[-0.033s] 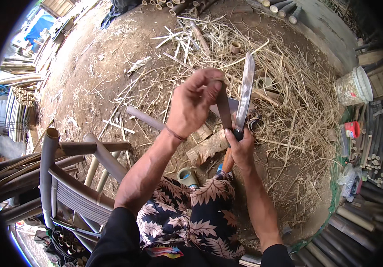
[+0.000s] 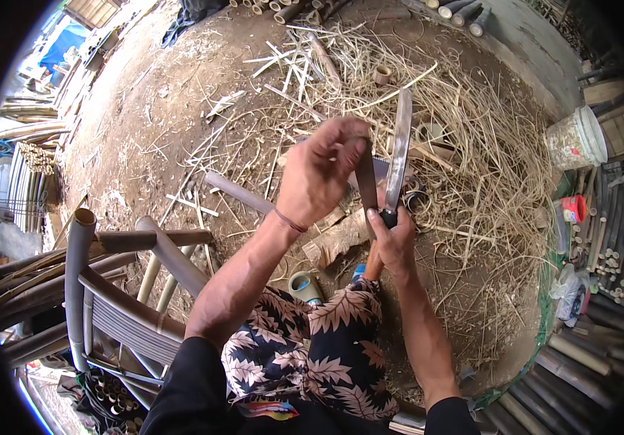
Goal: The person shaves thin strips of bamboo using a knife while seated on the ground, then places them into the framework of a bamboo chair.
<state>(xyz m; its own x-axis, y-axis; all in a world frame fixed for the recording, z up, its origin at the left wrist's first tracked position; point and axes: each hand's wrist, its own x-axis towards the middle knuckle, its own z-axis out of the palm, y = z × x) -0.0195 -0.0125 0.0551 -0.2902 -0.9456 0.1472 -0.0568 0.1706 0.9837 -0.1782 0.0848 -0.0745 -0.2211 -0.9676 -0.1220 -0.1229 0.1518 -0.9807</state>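
My right hand (image 2: pixel 397 248) is closed around the black handle of a long knife (image 2: pixel 400 148). Its worn, greyish blade points up and away from me. Beside the blade, a flat dark bamboo strip (image 2: pixel 368 185) runs between my hands. My left hand (image 2: pixel 315 174) pinches the strip's upper end with bent fingers. The lower end reaches my right thumb; whether the right fingers also grip it is hard to tell. Just below my hands, a rough wooden block (image 2: pixel 337 239) lies on the ground near my feet.
A bamboo chair frame (image 2: pixel 131 301) stands close on my left. Thin shavings (image 2: pixel 486 174) cover the ground ahead and to the right. A bamboo pole (image 2: pixel 236 190) lies left of my wrist. A white bucket (image 2: pixel 576 139) and stacked bamboo poles (image 2: pixel 569 370) line the right side.
My left hand has shifted slightly down and to the right along with the strip's upper end. The knife tip has dropped a little; my right hand is nearly still.
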